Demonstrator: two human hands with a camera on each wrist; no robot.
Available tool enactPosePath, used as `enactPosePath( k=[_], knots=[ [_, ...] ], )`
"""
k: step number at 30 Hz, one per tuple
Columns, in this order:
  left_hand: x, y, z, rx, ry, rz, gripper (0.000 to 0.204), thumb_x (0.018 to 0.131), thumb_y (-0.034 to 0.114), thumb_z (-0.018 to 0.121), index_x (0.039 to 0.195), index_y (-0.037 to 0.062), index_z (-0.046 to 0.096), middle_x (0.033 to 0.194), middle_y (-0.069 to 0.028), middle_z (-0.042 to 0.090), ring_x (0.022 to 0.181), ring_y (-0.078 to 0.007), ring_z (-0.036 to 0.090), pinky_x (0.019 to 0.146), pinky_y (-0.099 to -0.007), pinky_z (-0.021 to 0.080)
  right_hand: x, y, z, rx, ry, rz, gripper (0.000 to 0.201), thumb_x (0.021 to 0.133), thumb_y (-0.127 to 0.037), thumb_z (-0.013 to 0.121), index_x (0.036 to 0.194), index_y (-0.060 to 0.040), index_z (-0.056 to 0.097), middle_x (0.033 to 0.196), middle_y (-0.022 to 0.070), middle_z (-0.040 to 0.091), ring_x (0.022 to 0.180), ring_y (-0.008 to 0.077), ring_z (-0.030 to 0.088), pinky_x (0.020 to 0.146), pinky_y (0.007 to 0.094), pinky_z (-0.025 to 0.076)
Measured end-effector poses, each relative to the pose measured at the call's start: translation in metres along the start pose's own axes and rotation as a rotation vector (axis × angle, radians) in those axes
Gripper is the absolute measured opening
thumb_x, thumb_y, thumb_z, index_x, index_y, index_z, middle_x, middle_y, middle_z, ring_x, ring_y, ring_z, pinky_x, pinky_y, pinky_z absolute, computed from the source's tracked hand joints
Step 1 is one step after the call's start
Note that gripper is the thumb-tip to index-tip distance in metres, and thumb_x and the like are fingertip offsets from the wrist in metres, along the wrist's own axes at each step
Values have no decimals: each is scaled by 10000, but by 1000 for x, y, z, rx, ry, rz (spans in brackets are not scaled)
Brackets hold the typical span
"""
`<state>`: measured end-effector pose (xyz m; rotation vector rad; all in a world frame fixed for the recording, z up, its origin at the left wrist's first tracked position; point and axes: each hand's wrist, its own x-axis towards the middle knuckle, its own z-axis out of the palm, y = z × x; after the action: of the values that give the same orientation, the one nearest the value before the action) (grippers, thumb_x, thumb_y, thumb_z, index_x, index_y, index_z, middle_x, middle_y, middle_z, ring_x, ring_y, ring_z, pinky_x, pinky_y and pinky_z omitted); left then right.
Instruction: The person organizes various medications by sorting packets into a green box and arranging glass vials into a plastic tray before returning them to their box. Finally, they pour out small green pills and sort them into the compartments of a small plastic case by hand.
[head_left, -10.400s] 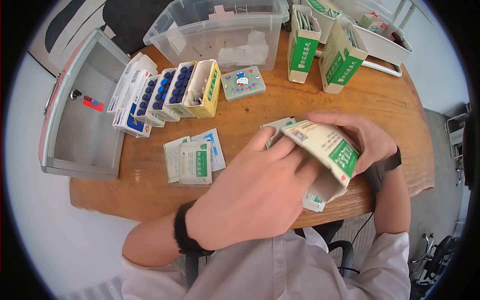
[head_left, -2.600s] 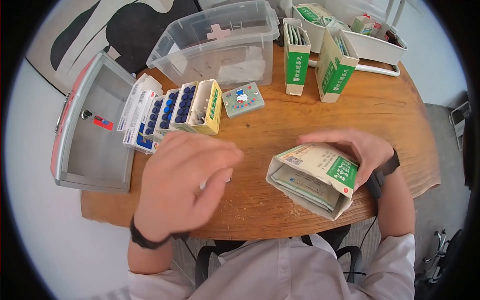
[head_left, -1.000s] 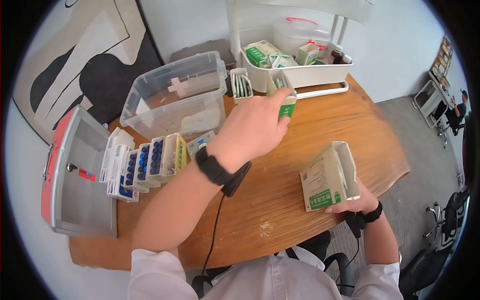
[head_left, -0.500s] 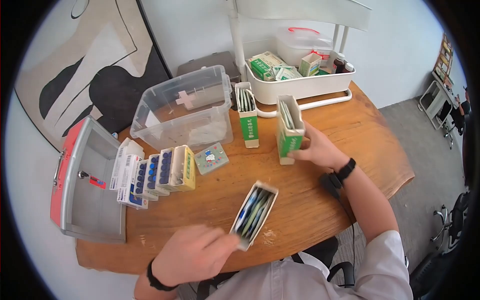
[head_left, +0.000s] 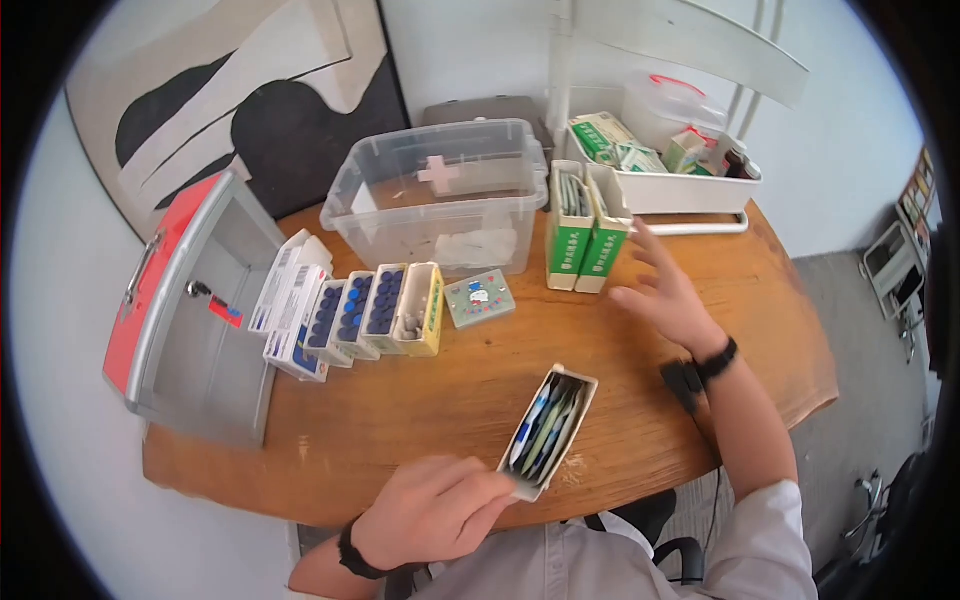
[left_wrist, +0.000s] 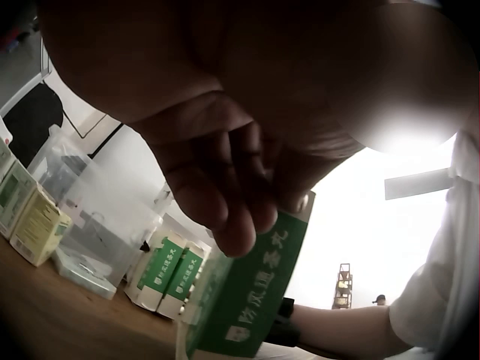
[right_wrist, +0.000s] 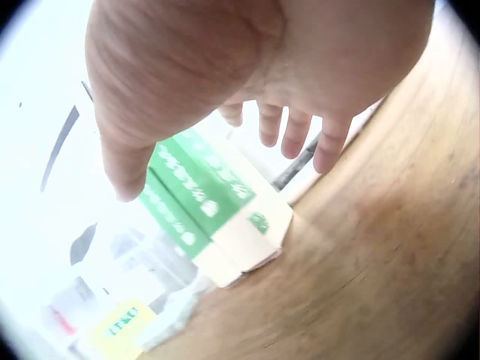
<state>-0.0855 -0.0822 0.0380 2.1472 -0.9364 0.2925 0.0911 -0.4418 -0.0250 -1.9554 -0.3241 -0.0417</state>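
Note:
My left hand (head_left: 440,512) pinches the near end of a green-and-white medicine box (left_wrist: 259,292) at the table's front. Its open top faces up, and several sachets (head_left: 545,428) stand inside. Two matching boxes stand upright side by side further back, a left box (head_left: 567,250) and a right box (head_left: 603,252); sachets show in the open top of the left one. Beside the right box is my right hand (head_left: 672,298), its fingers spread and nothing held. In the right wrist view its thumb overlaps the green boxes.
A clear plastic bin (head_left: 430,225) stands behind a small decorated case (head_left: 480,298). Several vial boxes (head_left: 385,310) line up by the red-and-grey cabinet (head_left: 215,330) at left. Behind the green boxes is a white tray (head_left: 680,195) of medicines on the wooden table (head_left: 400,415).
My left hand reached to the standing boxes, then came back to the sachet-filled box, which my right hand let go. My right hand moved the right standing box against the left one and released it.

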Motion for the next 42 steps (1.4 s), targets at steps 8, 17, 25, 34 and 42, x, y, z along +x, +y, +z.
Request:
enactPosePath(
  k=[8, 17, 25, 34, 42],
  knots=[
    [23, -14, 30, -189, 29, 69, 159, 940, 80, 843, 1043, 81, 723, 855, -90, 724, 710, -313, 714, 604, -416, 546, -101, -71, 60, -347, -322, -294, 1617, 591, -454, 1103, 1767, 37, 108, 1762, 297, 339, 1645, 438, 350, 1340, 484, 304],
    [19, -84, -41, 150, 19, -139, 219, 957, 214, 844, 910, 101, 662, 766, -87, 703, 677, -275, 727, 616, -384, 557, -52, -125, 56, -755, -309, -311, 1282, 615, -396, 1006, 1694, -26, 420, 1321, 217, 612, 1222, 418, 618, 1107, 495, 500],
    [1, -95, -35, 54, -143, -183, 289, 935, 241, 856, 888, 68, 629, 791, -94, 700, 745, -301, 724, 647, -409, 552, -32, -179, 79, -1338, -474, -528, 1051, 701, -344, 963, 1636, -142, 529, 1324, 125, 627, 1307, 336, 577, 1164, 527, 448],
    [-2, -99, -42, 158, -302, -343, 332, 840, 213, 902, 975, 68, 636, 989, -123, 737, 932, -358, 724, 769, -463, 567, -38, -215, 46, -1419, -369, -374, 1023, 712, -243, 980, 1630, -170, 533, 1438, 93, 622, 1401, 324, 548, 1189, 541, 467],
    [-2, -94, -13, 131, -282, -27, 575, 839, 166, 870, 1390, 113, 719, 1547, -154, 611, 1413, -407, 595, 1240, -540, 437, -60, -186, -1, -1313, -252, -226, 1072, 639, -218, 979, 1622, -137, 557, 1440, 114, 619, 1349, 356, 580, 1119, 487, 529]
  ],
)
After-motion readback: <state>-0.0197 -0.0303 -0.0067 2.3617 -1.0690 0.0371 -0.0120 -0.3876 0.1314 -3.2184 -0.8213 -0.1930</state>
